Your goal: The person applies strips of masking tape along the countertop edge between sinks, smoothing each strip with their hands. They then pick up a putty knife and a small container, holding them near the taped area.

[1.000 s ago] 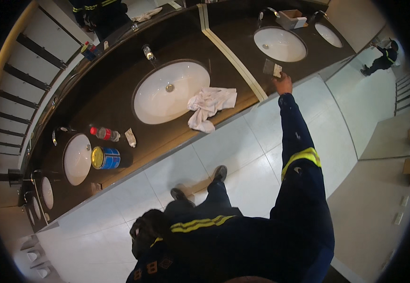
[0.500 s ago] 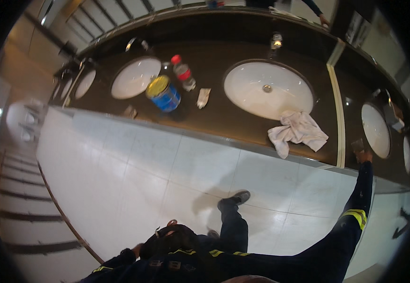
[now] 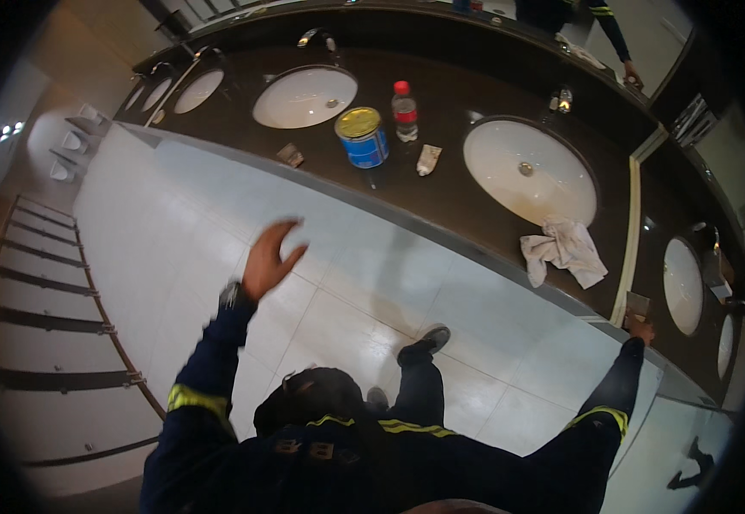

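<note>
My left hand [image 3: 271, 259] hangs open over the floor in front of the counter, thumb and fingers apart, holding nothing. Far to the right, my right hand [image 3: 640, 328] is closed at the counter's front edge, around a flat, square-ended grey scraper [image 3: 637, 306]. The scraper lies close to a pale strip [image 3: 631, 227] that crosses the dark counter [image 3: 466, 224]; whether they touch is unclear. A crumpled whitish cloth [image 3: 568, 251] rests left of the strip, by the sink [image 3: 531, 167]. On the counter ahead stand a blue can with a yellow lid [image 3: 362, 141] and a red-capped bottle [image 3: 405, 113].
A whitish tube [image 3: 429, 160] lies right of the can, and a small flat brownish piece [image 3: 290, 155] near the edge. More sinks [image 3: 306, 98] and taps [image 3: 319, 38] line the counter. A mirror [image 3: 646, 38] runs behind it. My shoe [image 3: 435, 337] stands on the tiled floor.
My left hand has risen from near my body and reached forward, open. My right hand has drawn the scraper toward the front edge, beside the strip. The view has turned.
</note>
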`<state>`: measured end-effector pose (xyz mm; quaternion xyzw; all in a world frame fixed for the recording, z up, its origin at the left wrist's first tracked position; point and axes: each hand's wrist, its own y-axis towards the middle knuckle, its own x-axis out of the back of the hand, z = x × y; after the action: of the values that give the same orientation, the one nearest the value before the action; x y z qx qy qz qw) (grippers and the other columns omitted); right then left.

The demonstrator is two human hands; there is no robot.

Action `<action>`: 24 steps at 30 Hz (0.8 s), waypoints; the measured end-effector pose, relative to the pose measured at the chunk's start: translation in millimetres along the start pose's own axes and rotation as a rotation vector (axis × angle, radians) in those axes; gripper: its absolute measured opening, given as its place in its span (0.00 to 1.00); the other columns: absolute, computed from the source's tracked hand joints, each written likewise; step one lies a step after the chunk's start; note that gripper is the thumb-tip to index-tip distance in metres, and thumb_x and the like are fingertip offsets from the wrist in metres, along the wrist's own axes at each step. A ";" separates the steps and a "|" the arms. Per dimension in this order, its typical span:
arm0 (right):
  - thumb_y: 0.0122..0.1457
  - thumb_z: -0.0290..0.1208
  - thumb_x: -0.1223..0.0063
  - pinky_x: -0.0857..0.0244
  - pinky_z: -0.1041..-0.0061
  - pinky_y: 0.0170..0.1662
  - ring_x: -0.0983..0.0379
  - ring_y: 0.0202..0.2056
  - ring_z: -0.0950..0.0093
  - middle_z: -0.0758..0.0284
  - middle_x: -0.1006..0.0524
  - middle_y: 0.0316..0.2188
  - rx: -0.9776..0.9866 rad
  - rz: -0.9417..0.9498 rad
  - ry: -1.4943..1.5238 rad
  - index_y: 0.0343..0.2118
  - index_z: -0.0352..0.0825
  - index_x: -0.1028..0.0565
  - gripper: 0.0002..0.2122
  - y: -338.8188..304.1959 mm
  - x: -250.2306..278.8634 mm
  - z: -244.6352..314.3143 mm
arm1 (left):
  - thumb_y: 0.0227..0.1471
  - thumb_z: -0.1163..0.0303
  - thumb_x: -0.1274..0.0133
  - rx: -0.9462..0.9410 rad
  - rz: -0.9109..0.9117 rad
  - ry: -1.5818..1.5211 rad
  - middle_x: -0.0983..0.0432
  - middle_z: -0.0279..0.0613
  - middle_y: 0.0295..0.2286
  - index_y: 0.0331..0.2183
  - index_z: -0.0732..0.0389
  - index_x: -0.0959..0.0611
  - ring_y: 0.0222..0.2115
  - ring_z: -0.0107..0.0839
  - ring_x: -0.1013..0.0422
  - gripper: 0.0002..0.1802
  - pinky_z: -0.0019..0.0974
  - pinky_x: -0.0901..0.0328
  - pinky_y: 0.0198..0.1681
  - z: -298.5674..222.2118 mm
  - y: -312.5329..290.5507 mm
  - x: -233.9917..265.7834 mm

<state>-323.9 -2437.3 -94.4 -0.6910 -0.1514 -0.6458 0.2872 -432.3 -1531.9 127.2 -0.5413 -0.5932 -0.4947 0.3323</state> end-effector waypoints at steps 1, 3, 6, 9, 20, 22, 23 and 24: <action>0.41 0.67 0.33 0.39 0.54 0.65 0.36 0.63 0.51 0.46 0.30 0.61 -0.006 -0.163 0.090 0.62 0.30 0.30 0.51 29.8 13.8 -27.9 | 0.54 0.62 0.36 -0.057 -0.081 -0.025 0.26 0.53 0.55 0.57 0.60 0.23 0.58 0.51 0.32 0.30 0.47 0.38 0.62 -6.5 54.4 -17.3; 0.46 0.60 0.31 0.34 0.57 0.60 0.30 0.59 0.55 0.48 0.26 0.57 0.005 -0.166 0.214 0.62 0.27 0.30 0.47 17.4 -50.0 -25.4 | 0.53 0.52 0.36 -0.123 -0.100 0.031 0.38 0.57 0.63 0.62 0.58 0.28 0.64 0.57 0.41 0.40 0.52 0.43 0.66 -30.8 153.4 -9.9; 0.56 0.42 0.32 0.28 0.71 0.43 0.22 0.44 0.71 0.59 0.19 0.44 0.050 -0.184 0.890 0.49 0.30 0.24 0.24 105.1 49.5 -124.1 | 0.47 0.41 0.36 -0.078 -0.200 -0.017 0.42 0.62 0.64 0.66 0.55 0.34 0.65 0.62 0.46 0.52 0.53 0.47 0.68 -28.1 244.1 -96.0; 0.61 0.36 0.35 0.30 0.76 0.37 0.23 0.38 0.77 0.67 0.20 0.38 0.057 -0.064 1.150 0.41 0.35 0.24 0.13 41.8 25.2 -149.7 | 0.43 0.35 0.36 -0.070 0.011 0.162 0.43 0.63 0.64 0.67 0.53 0.37 0.66 0.64 0.47 0.58 0.53 0.47 0.68 -39.8 297.6 -122.0; 0.57 0.11 0.43 0.27 0.70 0.52 0.29 0.56 0.68 0.59 0.34 0.61 0.097 0.516 1.546 0.59 0.31 0.28 0.25 -307.6 40.6 146.5 | 0.45 0.36 0.35 -0.036 0.317 -0.098 0.28 0.55 0.55 0.60 0.57 0.27 0.52 0.54 0.27 0.49 0.47 0.32 0.56 7.9 322.8 -80.5; 0.61 0.19 0.44 0.27 0.72 0.48 0.26 0.51 0.70 0.61 0.30 0.56 0.337 0.475 1.347 0.59 0.31 0.30 0.22 -361.1 10.8 197.2 | 0.48 0.37 0.37 -0.016 0.294 -0.212 0.24 0.53 0.50 0.58 0.59 0.26 0.48 0.51 0.24 0.46 0.46 0.31 0.54 10.8 326.1 -82.1; 0.63 0.22 0.44 0.26 0.72 0.46 0.24 0.48 0.71 0.63 0.28 0.53 0.490 0.413 1.212 0.59 0.32 0.30 0.21 -387.6 4.4 228.1 | 0.49 0.37 0.37 -0.005 0.288 -0.263 0.22 0.52 0.48 0.57 0.59 0.25 0.47 0.49 0.23 0.44 0.45 0.31 0.53 17.9 329.6 -82.0; 0.65 0.26 0.44 0.26 0.73 0.44 0.23 0.45 0.72 0.65 0.26 0.50 0.626 0.324 1.087 0.59 0.32 0.31 0.20 -414.1 -1.1 255.9 | 0.52 0.37 0.40 0.007 0.254 -0.426 0.21 0.50 0.47 0.56 0.59 0.25 0.46 0.46 0.23 0.41 0.45 0.31 0.53 25.8 336.5 -88.9</action>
<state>-358.1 -1958.8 -12.3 -0.1633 -0.0594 -0.7775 0.6044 -84.8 -1560.7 113.6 -0.7025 -0.5788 -0.3216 0.2611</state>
